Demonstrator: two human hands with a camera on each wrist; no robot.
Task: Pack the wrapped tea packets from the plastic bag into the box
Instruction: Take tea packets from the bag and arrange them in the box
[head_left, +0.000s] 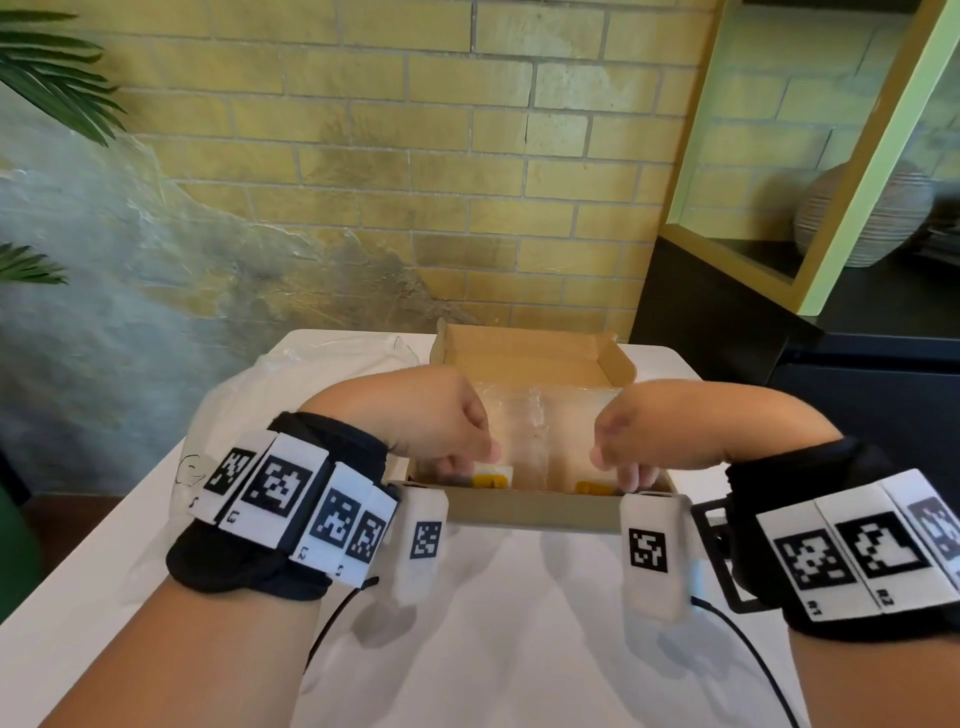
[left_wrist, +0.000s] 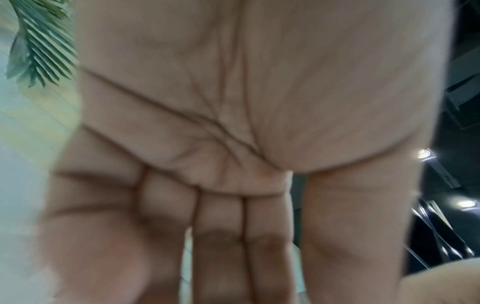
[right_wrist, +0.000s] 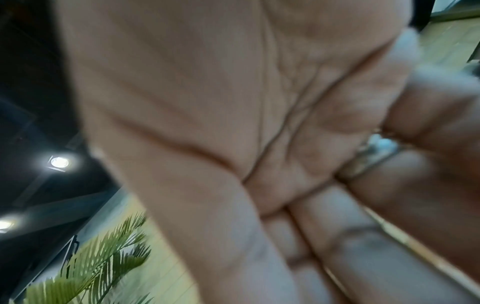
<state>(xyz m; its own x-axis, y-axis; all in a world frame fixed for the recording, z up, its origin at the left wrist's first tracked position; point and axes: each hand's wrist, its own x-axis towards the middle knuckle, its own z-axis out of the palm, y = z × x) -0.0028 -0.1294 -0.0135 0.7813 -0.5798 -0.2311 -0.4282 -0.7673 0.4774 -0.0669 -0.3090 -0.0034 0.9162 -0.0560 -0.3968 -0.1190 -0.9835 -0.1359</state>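
At lower centre of the head view, the left hand (head_left: 441, 415) and right hand (head_left: 644, 431) reach into the cardboard box (head_left: 524, 512), fingers straight, apparently pressing the wrapped tea packets (head_left: 535, 441). The plastic bag (head_left: 311, 374) lies left.

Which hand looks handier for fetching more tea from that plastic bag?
Probably the left hand: the plastic bag lies on its side of the box, while the right hand would have to cross over.

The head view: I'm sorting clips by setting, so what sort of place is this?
Probably a decorated indoor room, perhaps a cafe or lounge: a yellow brick wall, palm fronds and a ribbed vase in a shelf niche behind the white table.
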